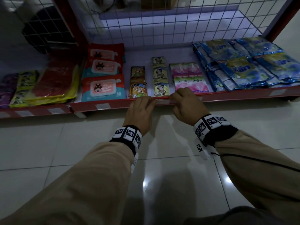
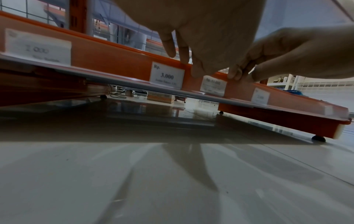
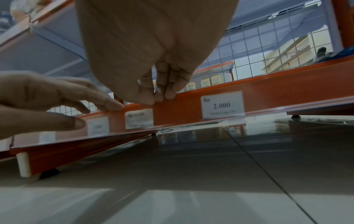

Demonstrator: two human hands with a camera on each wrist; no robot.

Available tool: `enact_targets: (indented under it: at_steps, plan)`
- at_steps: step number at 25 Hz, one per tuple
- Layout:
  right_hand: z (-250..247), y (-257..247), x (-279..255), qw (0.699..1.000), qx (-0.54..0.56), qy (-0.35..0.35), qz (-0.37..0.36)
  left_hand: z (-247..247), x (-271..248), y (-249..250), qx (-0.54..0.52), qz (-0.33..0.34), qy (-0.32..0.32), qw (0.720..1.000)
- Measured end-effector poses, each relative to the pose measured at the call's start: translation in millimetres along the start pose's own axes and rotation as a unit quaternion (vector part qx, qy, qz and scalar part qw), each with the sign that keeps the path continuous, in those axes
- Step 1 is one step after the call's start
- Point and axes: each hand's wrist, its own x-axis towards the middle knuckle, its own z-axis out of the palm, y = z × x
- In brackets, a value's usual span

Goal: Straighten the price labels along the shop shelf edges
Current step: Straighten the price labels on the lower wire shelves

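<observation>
The red shelf edge rail (image 1: 113, 105) carries white price labels behind a clear strip. The "11.000" label (image 2: 213, 85) (image 3: 139, 118) sits between my hands, blurred and slightly askew. My left hand (image 1: 142, 104) rests with fairly straight fingers (image 2: 184, 59) on the rail's top rim, just left of that label and right of the "3.000" label (image 2: 166, 75). My right hand (image 1: 183, 98) has curled fingertips (image 3: 168, 94) and thumb pinching the rail's top edge just right of the label. A "2.000" label (image 3: 222, 104) sits further right.
The low shelf holds wipes packs (image 1: 103, 86), drink sachets (image 1: 138, 90), tissue packs (image 1: 190, 82) and blue detergent sachets (image 1: 243, 65). Wire mesh (image 1: 162, 26) backs it. Glossy floor tiles (image 1: 146, 176) lie below the rail, close under my wrists.
</observation>
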Motion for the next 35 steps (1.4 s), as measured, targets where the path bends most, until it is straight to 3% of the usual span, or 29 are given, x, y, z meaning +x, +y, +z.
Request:
enact_targets:
  at_steps: [21,30,35]
  plan:
    - [1.1,-2.9,1.8,0.998,-0.051,-0.049,0.009,-1.7,19.2,0.3,0.065,-0.029,-0.079,0.994]
    - [-0.2,3.2,-3.3,1.000,0.017,-0.015,0.015,-4.0,18.3,-2.7,0.046,-0.037,-0.069,0.996]
    - [-1.0,3.5,-8.6,1.000,-0.003,-0.005,0.012,-7.8,16.8,0.0,0.073,-0.037,-0.080,0.993]
